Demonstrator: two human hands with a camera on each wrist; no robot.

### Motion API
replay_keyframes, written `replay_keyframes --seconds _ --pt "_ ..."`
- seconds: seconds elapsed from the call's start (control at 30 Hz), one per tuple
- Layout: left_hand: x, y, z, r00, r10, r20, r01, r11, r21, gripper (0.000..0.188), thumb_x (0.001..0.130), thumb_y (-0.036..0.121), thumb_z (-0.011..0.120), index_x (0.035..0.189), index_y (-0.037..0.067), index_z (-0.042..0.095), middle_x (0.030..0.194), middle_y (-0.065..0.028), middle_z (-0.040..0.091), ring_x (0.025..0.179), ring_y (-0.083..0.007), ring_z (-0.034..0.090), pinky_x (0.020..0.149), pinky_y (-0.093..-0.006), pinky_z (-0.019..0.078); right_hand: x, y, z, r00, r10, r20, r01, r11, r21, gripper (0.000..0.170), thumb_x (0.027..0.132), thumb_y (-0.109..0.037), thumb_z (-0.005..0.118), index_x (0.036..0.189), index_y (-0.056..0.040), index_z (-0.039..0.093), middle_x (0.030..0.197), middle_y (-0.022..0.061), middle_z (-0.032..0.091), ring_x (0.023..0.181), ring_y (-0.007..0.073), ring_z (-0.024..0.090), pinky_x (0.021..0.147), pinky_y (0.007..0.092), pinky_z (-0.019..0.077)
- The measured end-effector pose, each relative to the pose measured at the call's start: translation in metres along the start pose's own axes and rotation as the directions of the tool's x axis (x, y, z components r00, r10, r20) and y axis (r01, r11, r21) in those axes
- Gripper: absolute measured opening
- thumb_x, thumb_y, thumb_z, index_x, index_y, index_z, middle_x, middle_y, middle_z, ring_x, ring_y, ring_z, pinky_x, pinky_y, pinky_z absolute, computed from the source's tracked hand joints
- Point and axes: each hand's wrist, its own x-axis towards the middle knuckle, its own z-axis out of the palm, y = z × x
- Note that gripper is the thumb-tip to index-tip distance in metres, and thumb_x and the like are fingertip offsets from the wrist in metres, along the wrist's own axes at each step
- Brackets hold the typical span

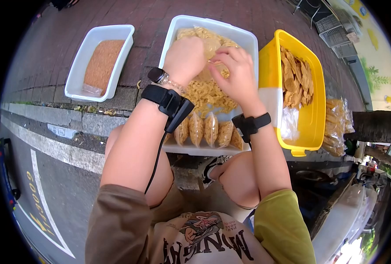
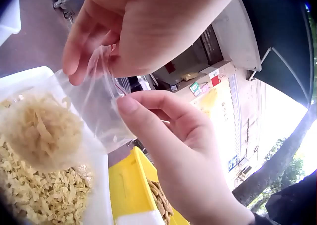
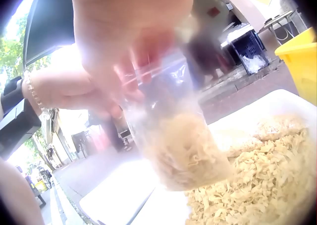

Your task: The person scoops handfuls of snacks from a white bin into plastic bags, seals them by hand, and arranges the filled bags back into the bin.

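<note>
Holds a clear plastic bag, partly filled with pale yellow flakes, over a large white tub of similar loose flakes. Grips the gathered plastic near the mouth with the left hand, with fingers and thumb clamped on it. Pinches the upper edge with the right hand, with thumb and forefinger together on the plastic and the other fingers bent. Note, in the right wrist view, the contents in the lower part of the bag. Note also a row of small filled bags side by side inside the near end of the tub, and further filled bags at the far end. To the person's right, see a yellow tub with brown dried slices and a crumpled clear bag; just beside it, wrapped bundles. To the left, see a smaller white tub of reddish-brown grains, with a small packet at the near end. Beneath, see brick paving; on the left, a road with a white line and yellow markings.
</note>
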Motion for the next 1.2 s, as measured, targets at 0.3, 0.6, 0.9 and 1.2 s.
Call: replay_keyframes --seconds 0.3,0.6,0.9,1.2 --pt "0.009 -0.015 -0.018 0.992 -0.128 -0.012 0.127 0.988 -0.083 0.036 0.077 0.01 0.056 0.11 -0.001 0.064 0.11 -0.0228 0.062 0.102 -0.0343 0.061 0.091 -0.0413 0.0474 -0.055 0.084 0.093 0.467 0.884 -0.034 -0.808 0.442 0.39 0.061 0.074 -0.029 0.071 0.125 -0.0093 0.045 0.134 0.0187 0.03 0.12 0.0362 0.036 0.103 0.045 0.0302" --pt "0.012 -0.024 -0.03 0.951 -0.204 0.231 0.235 0.965 -0.118 0.037 0.078 0.004 0.049 0.112 -0.003 0.062 0.114 -0.024 0.06 0.109 -0.0351 0.057 0.096 -0.0411 0.0444 -0.056 0.069 0.189 0.343 0.913 0.219 -0.93 0.363 -0.057 0.107 0.056 -0.05 0.083 0.14 -0.0115 0.03 0.139 0.0171 0.033 0.13 0.0361 0.035 0.11 0.0499 0.0254" --pt "0.016 -0.04 -0.032 0.974 -0.185 0.133 0.199 0.975 -0.102 0.035 0.079 0.003 0.053 0.112 -0.005 0.061 0.111 -0.0241 0.06 0.106 -0.0361 0.057 0.092 -0.043 0.0455 -0.02 0.079 0.223 -0.096 0.97 0.223 -0.995 -0.088 -0.043 0.121 0.062 -0.031 0.085 0.148 -0.0231 0.001 0.15 0.0224 0.002 0.125 0.0493 0.034 0.099 0.0532 0.0401" --pt "0.012 -0.034 -0.035 0.988 -0.131 0.085 0.146 0.967 -0.207 0.032 0.079 0.0 0.054 0.11 -0.008 0.06 0.11 -0.0264 0.059 0.103 -0.0382 0.058 0.09 -0.0427 0.047 -0.041 0.131 0.23 -0.147 0.962 0.232 -0.979 -0.175 0.104 0.096 0.07 -0.009 0.074 0.146 -0.0173 0.014 0.146 0.0251 0.007 0.123 0.0439 0.041 0.093 0.0445 0.0465"
